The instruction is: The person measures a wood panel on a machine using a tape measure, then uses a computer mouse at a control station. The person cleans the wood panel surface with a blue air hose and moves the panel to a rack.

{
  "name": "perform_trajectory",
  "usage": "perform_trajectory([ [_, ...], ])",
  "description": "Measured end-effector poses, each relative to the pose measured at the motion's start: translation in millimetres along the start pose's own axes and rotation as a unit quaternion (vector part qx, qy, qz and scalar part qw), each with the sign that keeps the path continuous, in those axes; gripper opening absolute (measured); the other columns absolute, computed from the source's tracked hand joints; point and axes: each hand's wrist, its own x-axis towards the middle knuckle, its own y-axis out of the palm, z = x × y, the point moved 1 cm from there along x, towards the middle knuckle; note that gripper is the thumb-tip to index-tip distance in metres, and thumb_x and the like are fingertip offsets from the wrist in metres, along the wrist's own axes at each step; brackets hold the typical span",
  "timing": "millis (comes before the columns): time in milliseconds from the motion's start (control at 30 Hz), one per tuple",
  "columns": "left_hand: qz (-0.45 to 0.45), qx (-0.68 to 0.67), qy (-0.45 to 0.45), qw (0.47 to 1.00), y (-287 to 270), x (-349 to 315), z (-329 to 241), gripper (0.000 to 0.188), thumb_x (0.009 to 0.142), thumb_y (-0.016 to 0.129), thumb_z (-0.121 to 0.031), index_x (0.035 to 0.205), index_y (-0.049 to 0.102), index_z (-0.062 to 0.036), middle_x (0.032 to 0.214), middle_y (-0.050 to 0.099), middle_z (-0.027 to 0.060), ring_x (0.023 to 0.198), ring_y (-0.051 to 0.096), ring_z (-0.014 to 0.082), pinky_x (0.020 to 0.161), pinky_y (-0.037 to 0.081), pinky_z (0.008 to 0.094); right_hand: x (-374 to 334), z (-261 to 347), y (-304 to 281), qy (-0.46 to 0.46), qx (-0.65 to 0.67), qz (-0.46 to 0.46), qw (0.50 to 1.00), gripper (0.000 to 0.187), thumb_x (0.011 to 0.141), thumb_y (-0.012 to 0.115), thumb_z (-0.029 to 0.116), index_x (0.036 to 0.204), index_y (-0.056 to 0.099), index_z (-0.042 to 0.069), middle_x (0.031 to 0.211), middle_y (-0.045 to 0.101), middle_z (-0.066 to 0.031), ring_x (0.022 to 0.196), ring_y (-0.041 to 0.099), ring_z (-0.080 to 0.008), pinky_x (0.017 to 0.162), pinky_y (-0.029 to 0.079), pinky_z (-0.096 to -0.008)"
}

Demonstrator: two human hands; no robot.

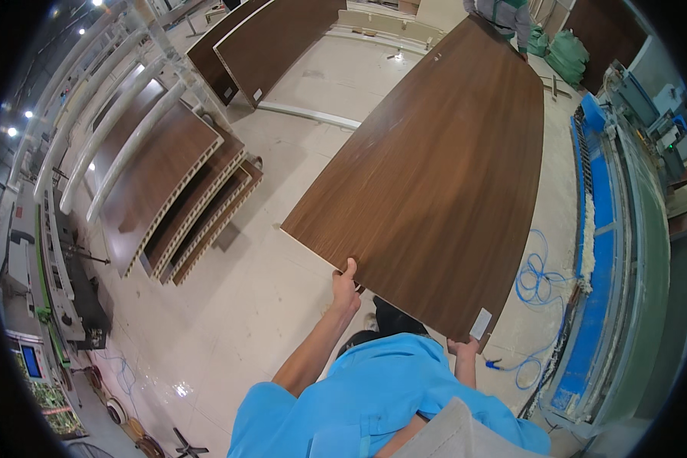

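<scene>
A long brown wood-grain panel [443, 168] stretches away from me, its near edge at my waist. My left hand [346, 288] grips that edge toward its left part, thumb on the top face and fingers underneath. Close to the near right corner, my right hand [464, 348] is closed on the same edge, its fingers partly hidden. A small white label [480, 324] sits on the panel just beside my right hand. At the far end, another person [505, 15] in grey and green stands with a hand at the panel's edge.
Cut panels [177, 145] with ribbed edges are stacked at left, near curved white bars [122, 130]. More brown panels [271, 46] lean behind. A blue and green machine [611, 252] lines the right side. A blue hose [538, 278] lies coiled on the floor beside it. Green sacks [566, 55] stand at far right.
</scene>
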Motion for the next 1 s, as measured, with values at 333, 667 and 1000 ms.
perform_trajectory([
  [333, 0.012, 0.045, -0.015, 0.999, 9.4, 169.8, -180.9, 0.067, 0.093, 0.072, -0.048, 0.139, 0.043, -0.0083, 0.133, 0.054, 0.0134, 0.119, 0.053, 0.0313, 0.095, 0.046, 0.0523, -20.7, -197.8, 118.8, -0.276, -0.535, 0.117, 0.790, 0.057, 0.081, 0.075, -0.009, 0.131, 0.048, -0.015, 0.113, 0.070, -0.0213, 0.093, 0.072, -0.0282, 0.082, 0.060, -0.0405],
  [667, 0.070, 0.024, -0.150, 0.986, 51.1, 314.6, -302.3, 0.090, 0.092, 0.063, -0.065, 0.153, 0.036, -0.0036, 0.153, 0.038, 0.0186, 0.141, 0.036, 0.0370, 0.113, 0.035, 0.0548, -16.2, -294.2, 266.4, -0.030, 0.107, -0.043, 0.993, 0.043, 0.100, 0.043, 0.028, 0.130, 0.056, 0.000, 0.134, 0.062, -0.0167, 0.125, 0.059, -0.0356, 0.099, 0.054, -0.0518],
  [1000, -0.002, -0.037, -0.146, 0.989, 91.5, 436.4, -407.8, 0.099, 0.087, 0.062, -0.073, 0.155, 0.033, -0.0066, 0.157, 0.034, 0.0177, 0.141, 0.036, 0.0363, 0.116, 0.032, 0.0538, -6.8, -378.2, 401.5, -0.047, 0.043, 0.025, 0.998, 0.039, 0.101, 0.039, 0.025, 0.130, 0.056, 0.003, 0.138, 0.059, -0.0140, 0.128, 0.057, -0.0332, 0.101, 0.052, -0.0468],
])
